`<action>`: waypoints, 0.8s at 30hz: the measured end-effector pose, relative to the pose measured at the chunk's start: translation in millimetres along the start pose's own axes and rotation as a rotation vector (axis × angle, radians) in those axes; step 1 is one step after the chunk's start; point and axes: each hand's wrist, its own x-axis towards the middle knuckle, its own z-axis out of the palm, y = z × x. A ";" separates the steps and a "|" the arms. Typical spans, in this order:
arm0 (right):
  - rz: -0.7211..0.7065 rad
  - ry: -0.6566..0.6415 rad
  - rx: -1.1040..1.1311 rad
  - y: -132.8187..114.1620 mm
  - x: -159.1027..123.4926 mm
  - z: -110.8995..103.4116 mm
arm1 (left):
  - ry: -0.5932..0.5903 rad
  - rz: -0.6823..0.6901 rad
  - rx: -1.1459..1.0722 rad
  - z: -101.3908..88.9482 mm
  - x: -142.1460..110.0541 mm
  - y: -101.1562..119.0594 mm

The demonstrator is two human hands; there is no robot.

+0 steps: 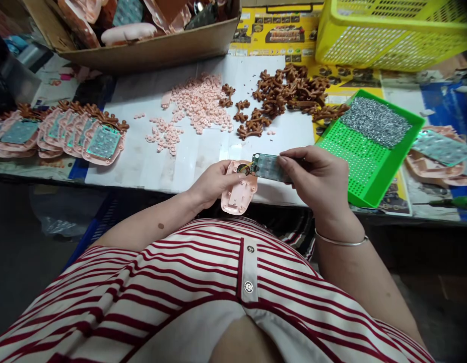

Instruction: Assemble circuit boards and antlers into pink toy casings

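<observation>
Both hands work just above the near table edge: the left hand grips a pink shell, while the right hand pinches a green circuit board against its top. Behind lie a green tray, brown pieces, and pink buttons.

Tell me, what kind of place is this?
Probably a small toy or electronics assembly bench. The left hand holds a pink plastic shell while the right hand holds a green circuit board; loose pink buttons and a tray of screws lie sorted nearby.
</observation>
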 end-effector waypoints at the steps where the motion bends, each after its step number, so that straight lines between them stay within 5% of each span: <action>1: 0.126 -0.011 0.046 1.2 -1.2 -0.8 | -0.012 0.000 0.002 -0.2 0.4 -0.3; 4: 0.355 -0.038 0.263 2.3 -2.5 -2.1 | -0.022 -0.002 0.019 -0.2 1.9 -0.7; 8: 0.445 -0.078 0.543 -0.4 -0.1 -0.4 | -0.007 -0.003 0.033 -0.3 3.2 -0.9; 24: 0.404 -0.261 0.539 -8.0 -3.1 -2.9 | 0.063 0.052 0.077 -0.8 3.1 -2.5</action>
